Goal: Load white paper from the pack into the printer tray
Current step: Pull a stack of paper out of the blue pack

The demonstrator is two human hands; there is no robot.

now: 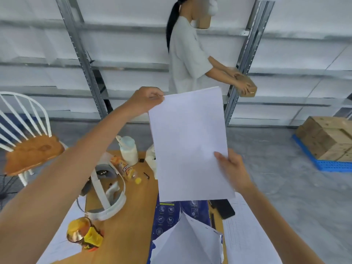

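Sheaf of white paper lifted clear of the pack, printer tray not in view

The left hand (147,99) pinches the far-left corner of the white paper (190,143) and the right hand (231,168) is closed on its near-right edge; the sheaf hangs above the torn blue paper pack (177,221) on the wooden table (137,216). Drawing out looks done, carrying and loading remain. Its long axis runs away from the person, far end tipped slightly left, face toward the camera
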